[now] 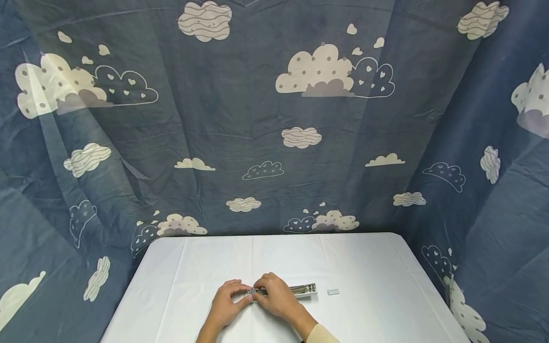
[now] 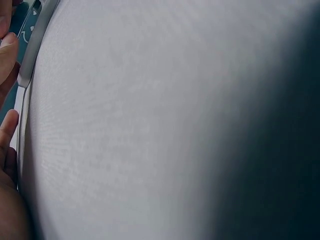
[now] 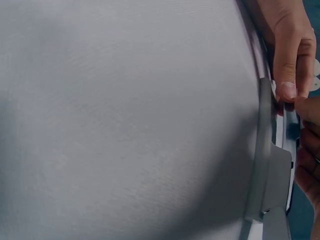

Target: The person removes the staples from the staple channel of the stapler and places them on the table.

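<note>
A stapler [image 1: 303, 289] lies lengthwise near the front of the white table, its silvery metal channel showing on top at the right end. The left hand [image 1: 227, 302] pinches its left end between thumb and forefinger. Over its middle sits the right hand [image 1: 276, 297], fingers and thumb gripping it close to the left fingertips. Both hands hide much of the stapler. In the right wrist view, its grey body [image 3: 277, 175] runs along the right edge, with the thumb of the left hand [image 3: 292, 55] at its upper end.
A small grey block like a strip of staples [image 1: 333, 291] lies on the white tabletop [image 1: 377, 271], just right of the stapler. Dark blue curtains [image 1: 240, 114] with cloud prints hang behind the table and on both sides.
</note>
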Available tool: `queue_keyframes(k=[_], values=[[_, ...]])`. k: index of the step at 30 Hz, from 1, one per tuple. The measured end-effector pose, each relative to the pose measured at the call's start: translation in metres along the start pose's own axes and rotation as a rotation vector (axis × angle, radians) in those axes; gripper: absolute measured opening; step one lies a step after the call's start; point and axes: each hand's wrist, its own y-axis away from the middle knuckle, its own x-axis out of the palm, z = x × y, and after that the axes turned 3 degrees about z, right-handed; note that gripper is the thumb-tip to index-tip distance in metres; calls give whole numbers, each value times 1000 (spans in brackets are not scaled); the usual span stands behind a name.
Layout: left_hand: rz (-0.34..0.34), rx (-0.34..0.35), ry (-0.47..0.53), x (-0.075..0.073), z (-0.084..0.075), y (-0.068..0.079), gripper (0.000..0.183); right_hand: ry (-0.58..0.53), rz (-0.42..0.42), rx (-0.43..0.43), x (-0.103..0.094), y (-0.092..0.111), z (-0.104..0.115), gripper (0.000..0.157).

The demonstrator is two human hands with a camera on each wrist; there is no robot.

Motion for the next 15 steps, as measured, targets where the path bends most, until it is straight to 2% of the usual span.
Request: queue_keyframes(k=[6,15], values=[[8,-13,-1,0,-2,0,29,7,15,-8,-3,-1,1,19],[5,-2,-10,-1,-2,0,28,-48,-4,-39,-16,3,-3,13]])
